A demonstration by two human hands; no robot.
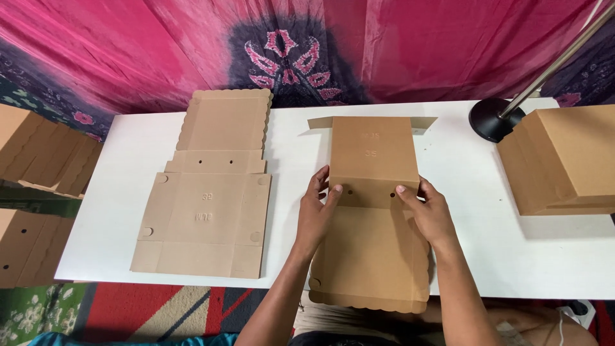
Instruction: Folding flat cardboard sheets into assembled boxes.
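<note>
Cardboard box blank (373,211) lies mid-bench, partly folded — rear panel raised w/ two small side tabs sticking out, front scalloped flap flat toward the person. Left hand (316,211) and right hand (430,214) both press at the fold line by the two holes, fingers spread, pinching the panel edges. Judged: early stage, sides not up, lid not closed. Second flat blank (208,211) lies untouched to the left on the white bench (500,256); finished boxes (564,160) stacked at right.
</note>
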